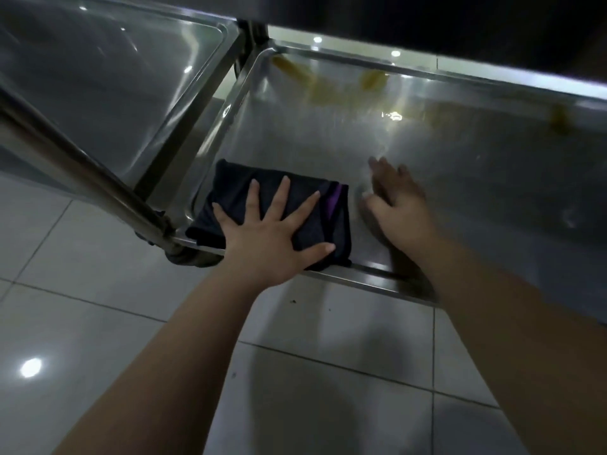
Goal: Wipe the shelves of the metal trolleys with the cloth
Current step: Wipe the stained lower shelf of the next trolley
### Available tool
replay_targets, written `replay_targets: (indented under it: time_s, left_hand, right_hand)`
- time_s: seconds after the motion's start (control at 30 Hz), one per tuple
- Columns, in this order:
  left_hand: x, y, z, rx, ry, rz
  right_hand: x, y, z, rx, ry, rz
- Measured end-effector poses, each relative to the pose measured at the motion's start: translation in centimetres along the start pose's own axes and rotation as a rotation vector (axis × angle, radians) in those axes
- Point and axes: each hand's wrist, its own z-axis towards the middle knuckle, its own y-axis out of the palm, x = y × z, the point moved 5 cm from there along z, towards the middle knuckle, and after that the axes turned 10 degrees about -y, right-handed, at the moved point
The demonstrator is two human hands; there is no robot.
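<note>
Left grip (272, 234) flat on the dark cloth (236, 182), fingers spread, pressing it into the near left corner of the steel trolley shelf (460, 178); right grip (400, 205) just beside the cloth, blurred, fingers loose, low over bare metal. Yellowish smears (295, 72) along the far edge, second trolley shelf (115, 93) on the left

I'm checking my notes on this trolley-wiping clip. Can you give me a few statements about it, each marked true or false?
1. The left hand presses flat on the dark cloth with its fingers spread. True.
2. The right hand grips the cloth as well. False: it is open over the bare shelf beside the cloth and holds nothing.
3. The cloth lies on the floor. False: it lies on the shelf, in its near left corner.
4. Yellowish marks show near the shelf's far edge. True.
</note>
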Motion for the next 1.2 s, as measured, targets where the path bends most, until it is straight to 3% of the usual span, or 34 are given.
replay_targets:
  time_s: [0.07, 0.17, 0.27, 0.37, 0.57, 0.7, 1.0, 1.2]
  left_hand:
    - [0.3, 0.0, 0.5, -0.012, -0.01, 0.012]
    - [0.3, 0.2, 0.5, -0.015, -0.017, 0.029]
    - [0.5, 0.1, 0.3, -0.028, -0.035, 0.035]
    - [2.5, 0.2, 0.0, -0.069, -0.03, 0.05]
    - [14.0, 1.3, 0.2, -0.001, 0.185, 0.078]
    - [18.5, 0.4, 4.0, 0.023, 0.175, 0.031]
    - [21.9, -3.5, 12.0, 0.042, 0.135, -0.037]
    - [20.3, -2.7, 9.6, 0.052, 0.155, -0.04]
  right_hand:
    - [2.3, -2.2, -0.3, 0.019, 0.036, -0.157]
    - [8.4, -5.3, -1.6, -0.097, 0.143, -0.42]
    - [12.5, -6.5, -3.7, -0.155, 0.267, -0.436]
    - [13.0, -5.8, -4.4, -0.14, 0.279, -0.477]
    - [12.9, -5.7, -4.5, -0.112, 0.262, -0.494]
    - [12.9, -5.7, -4.7, -0.091, 0.252, -0.491]
    - [12.8, -5.6, -4.5, -0.052, 0.249, -0.475]
    - [12.6, -5.9, -4.8, -0.039, 0.235, -0.434]
